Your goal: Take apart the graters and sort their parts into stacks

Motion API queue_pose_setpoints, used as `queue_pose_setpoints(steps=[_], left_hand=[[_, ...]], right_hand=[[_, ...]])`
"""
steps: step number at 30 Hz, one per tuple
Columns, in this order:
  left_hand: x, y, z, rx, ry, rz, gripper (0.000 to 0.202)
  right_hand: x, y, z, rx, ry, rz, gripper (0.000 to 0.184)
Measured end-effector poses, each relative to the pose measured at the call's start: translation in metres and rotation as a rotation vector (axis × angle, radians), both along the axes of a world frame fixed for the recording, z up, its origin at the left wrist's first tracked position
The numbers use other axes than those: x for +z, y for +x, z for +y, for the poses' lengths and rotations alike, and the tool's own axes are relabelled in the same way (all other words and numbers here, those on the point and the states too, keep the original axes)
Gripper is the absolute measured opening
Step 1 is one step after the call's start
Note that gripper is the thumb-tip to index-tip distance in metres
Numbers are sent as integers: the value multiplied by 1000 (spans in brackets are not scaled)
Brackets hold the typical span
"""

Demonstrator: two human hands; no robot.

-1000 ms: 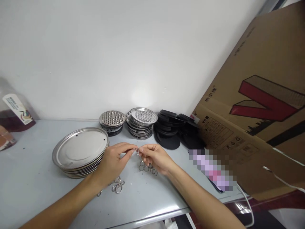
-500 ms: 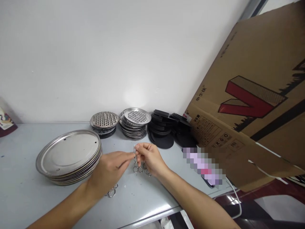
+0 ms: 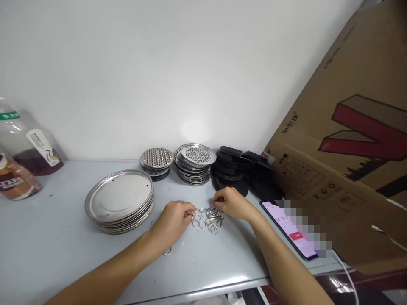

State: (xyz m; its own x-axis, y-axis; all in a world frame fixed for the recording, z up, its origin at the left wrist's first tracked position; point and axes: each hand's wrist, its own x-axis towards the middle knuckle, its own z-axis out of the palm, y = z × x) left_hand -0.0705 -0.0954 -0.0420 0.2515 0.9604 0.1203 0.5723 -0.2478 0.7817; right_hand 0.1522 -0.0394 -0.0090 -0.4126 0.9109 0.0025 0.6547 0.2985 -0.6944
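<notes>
Small metal rings (image 3: 202,225) and several metal clasps (image 3: 213,215) lie in a loose pile on the grey table (image 3: 190,271). At the pile's left edge, my left hand (image 3: 178,217) pinches a ring between thumb and fingertips. My right hand (image 3: 232,203) has its fingers pressed together at the pile's upper right, over the clasps; what they grip is hidden. Another ring (image 3: 167,251) shows partly behind my left forearm. To the left of my left hand stands a stack of round metal plates (image 3: 124,195).
Along the wall stand round grater discs (image 3: 157,159), a second grater stack (image 3: 197,156) and black discs (image 3: 230,169). A phone (image 3: 291,231) lies at right before a big cardboard box (image 3: 305,140). A bottle (image 3: 38,156) and a cup (image 3: 19,180) are at far left.
My hands, close together above the pile before, have moved apart and down to the rings and clasps. The view has shifted left, bringing the bottle and cup into sight.
</notes>
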Motion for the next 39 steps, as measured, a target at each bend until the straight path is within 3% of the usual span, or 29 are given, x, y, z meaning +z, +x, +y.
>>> queue_pose_setpoints(steps=[5,10,12,18,24,26,29,32,35,39], left_hand=[[16,-13,-5,-135,-51,-9,31],[49,-51,-16,-328,-158,283,21],[55,-59,-20,-359,-216,386,28],[50,-58,-23,-328,-247,498,25],[52,-54,-25,-351,-219,402,7],[55,-48,-25,-341,-160,348,10],[58,-37,-22,-246,-124,199,18],[53,-29,-18,-99,-212,-81,22],[46,-27,-13,-40,-264,-343,25],[42,-29,-9,-34,-276,-438,27]], right_hand=[[1,-5,-3,79,28,-93,14],[5,-3,-2,51,87,-184,21],[5,-5,-3,26,96,-183,21],[1,-12,-5,28,131,-147,20],[1,-21,-12,55,145,-61,18],[2,-26,-16,71,145,-3,18],[3,-33,-22,106,1,174,20],[2,-40,-28,164,-301,461,30],[1,-47,-32,210,-539,666,41],[-1,-52,-35,254,-636,771,39]])
